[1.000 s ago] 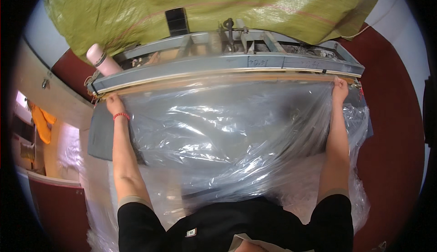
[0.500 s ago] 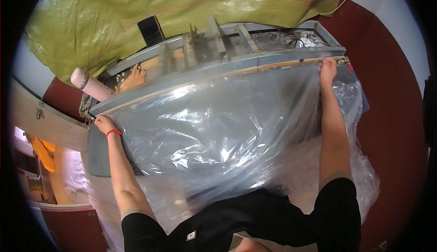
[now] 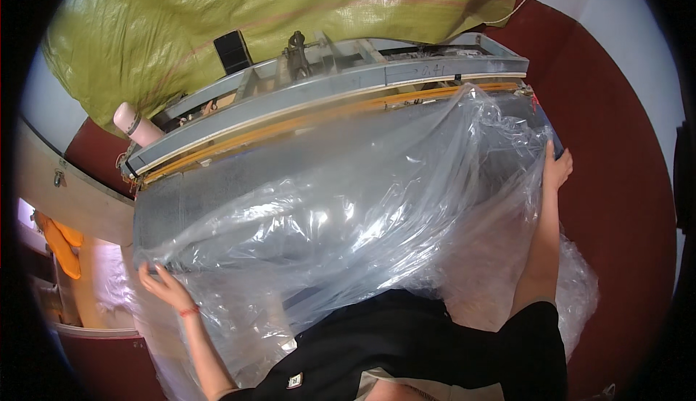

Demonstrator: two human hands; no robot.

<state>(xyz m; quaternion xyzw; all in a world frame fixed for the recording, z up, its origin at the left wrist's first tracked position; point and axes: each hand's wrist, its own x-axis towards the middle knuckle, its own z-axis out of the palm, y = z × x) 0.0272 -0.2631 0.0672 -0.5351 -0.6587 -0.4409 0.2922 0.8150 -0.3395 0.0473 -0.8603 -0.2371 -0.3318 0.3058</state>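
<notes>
Clear plastic film (image 3: 319, 220) lies crumpled over a dark grey flat surface (image 3: 188, 205), its far edge loose and bunched at the right. My left hand (image 3: 168, 289) is at the film's near left corner, fingers stretched and apart, touching or just beside it. At the right end, my right hand (image 3: 557, 169) is by the film's edge and the surface's side, thumb raised and apart from the fingers. Beyond the film stands a long grey metal frame (image 3: 333, 82) with crossbars, and an orange strip (image 3: 304, 120) runs below its near side.
A pink bottle (image 3: 136, 124) leans at the frame's left end. A dark phone (image 3: 233, 52) rests behind the frame against yellow-green woven sheeting (image 3: 290, 2). At the left are a pale cabinet panel (image 3: 80, 191) and an orange item (image 3: 61, 249). Dark red floor (image 3: 616, 184) spreads to the right.
Both hands have left the film's far edge by the frame and come nearer me, the right one also outward. The film's far edge came away with them, baring grey surface and the orange strip.
</notes>
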